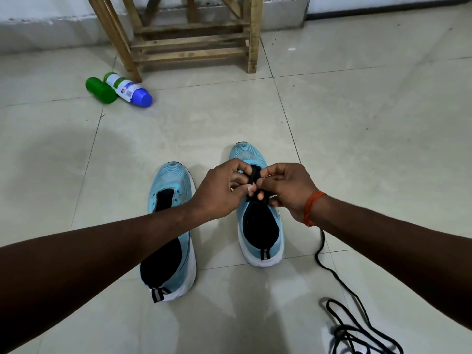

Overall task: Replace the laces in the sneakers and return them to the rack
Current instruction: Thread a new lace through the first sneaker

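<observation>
Two light blue sneakers with white soles stand side by side on the tiled floor, toes pointing away from me. The left sneaker (pixel 170 231) has no lace in it. Over the tongue of the right sneaker (pixel 260 226) my left hand (pixel 219 190) and my right hand (pixel 286 190) both pinch a black lace (pixel 255 172). My fingers hide the eyelets there. A loose black lace (pixel 342 320) trails from under my right forearm to a tangle at the lower right.
A wooden slatted rack (pixel 189 42) stands against the wall straight ahead. A green bottle (pixel 101 90) and a white bottle with a blue end (pixel 129 90) lie on the floor by its left leg.
</observation>
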